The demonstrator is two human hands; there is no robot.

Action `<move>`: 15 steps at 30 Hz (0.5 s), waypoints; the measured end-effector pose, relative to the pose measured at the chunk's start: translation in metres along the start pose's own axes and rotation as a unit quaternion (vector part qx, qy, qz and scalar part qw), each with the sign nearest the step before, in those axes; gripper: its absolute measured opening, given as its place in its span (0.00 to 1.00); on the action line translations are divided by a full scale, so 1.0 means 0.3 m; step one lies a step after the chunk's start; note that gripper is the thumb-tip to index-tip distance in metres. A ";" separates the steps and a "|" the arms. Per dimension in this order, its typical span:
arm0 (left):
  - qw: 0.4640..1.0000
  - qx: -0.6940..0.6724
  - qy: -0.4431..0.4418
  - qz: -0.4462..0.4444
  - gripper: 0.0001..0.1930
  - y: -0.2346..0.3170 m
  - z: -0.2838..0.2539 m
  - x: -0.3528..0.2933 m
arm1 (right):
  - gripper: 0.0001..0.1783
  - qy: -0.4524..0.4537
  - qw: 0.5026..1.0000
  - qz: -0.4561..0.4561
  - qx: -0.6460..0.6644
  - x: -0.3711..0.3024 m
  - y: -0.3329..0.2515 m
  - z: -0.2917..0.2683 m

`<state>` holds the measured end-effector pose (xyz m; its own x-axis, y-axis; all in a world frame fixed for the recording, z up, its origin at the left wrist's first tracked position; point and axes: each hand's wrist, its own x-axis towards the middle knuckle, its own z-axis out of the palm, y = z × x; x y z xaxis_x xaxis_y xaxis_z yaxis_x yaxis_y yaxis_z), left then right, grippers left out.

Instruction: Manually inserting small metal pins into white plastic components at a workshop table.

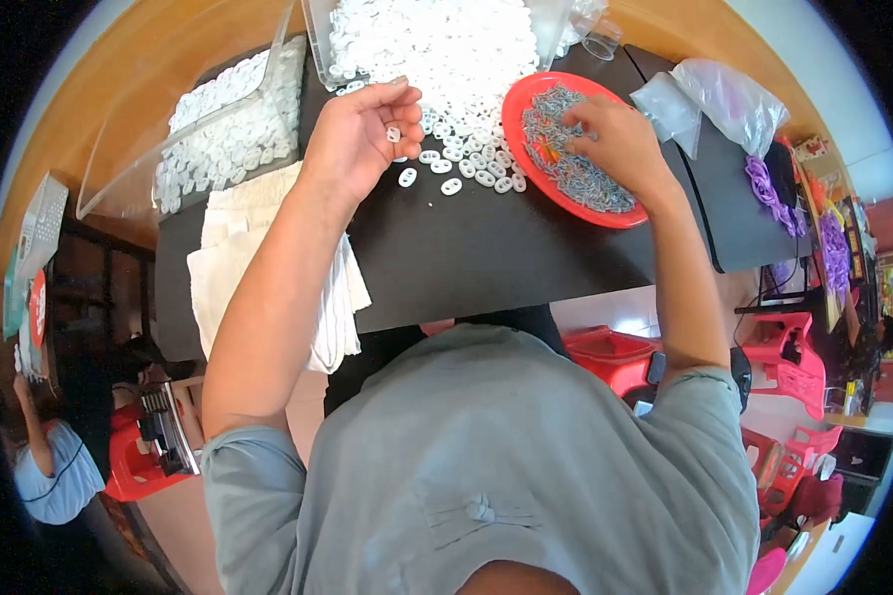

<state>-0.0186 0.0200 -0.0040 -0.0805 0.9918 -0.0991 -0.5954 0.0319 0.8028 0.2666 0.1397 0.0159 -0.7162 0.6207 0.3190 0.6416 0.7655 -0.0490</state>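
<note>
1. Here's the left hand, raised above the near side of the white heap, palm turned inward and fingers half curled, with a small white piece held against them.
2. Over on the right, the right hand dips into the red plate, thumb and fingers bent down among the thin grey pieces; whether the fingertips grip one, I cannot tell.
3. A speck of orange, an orange bit, shows among the grey, just beside those fingertips.
4. Between the two hands, oval white pieces with paired holes lie scattered on the dark table.
5. Behind them, a bright heap fills the clear container and spreads out at its front.
6. To the left, a second clear bin sits tilted, more white pieces inside, and a folded cream cloth lies at the table's near edge, partly behind the left forearm.
7. Far right, plastic bags rest near a bundle of purple cord.
</note>
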 end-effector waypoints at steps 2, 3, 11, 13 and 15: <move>1.000 0.023 0.003 -0.003 0.11 -0.002 0.001 -0.001 | 0.09 0.005 1.000 -0.012 0.015 -0.017 0.019 0.024; 1.000 0.024 -0.001 -0.002 0.11 -0.004 0.003 0.005 | 0.09 -0.002 0.999 -0.025 0.027 -0.019 0.037 0.046; 0.998 0.067 0.017 -0.013 0.10 -0.012 0.010 0.000 | 0.06 0.063 0.996 -0.059 0.020 -0.029 0.054 0.069; 0.997 0.076 0.017 -0.008 0.10 -0.015 0.009 -0.009 | 0.05 0.075 0.994 -0.065 0.043 -0.024 0.021 0.057; 0.995 0.101 0.021 -0.003 0.09 -0.015 0.022 -0.013 | 0.05 0.059 0.995 -0.069 0.038 -0.026 0.029 0.068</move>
<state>-0.0104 0.0167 -0.0033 -0.1134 0.9857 -0.1248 -0.4238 0.0656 0.9034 0.2722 0.1449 -0.0064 -0.7562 0.4870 0.4369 0.5125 0.8561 -0.0672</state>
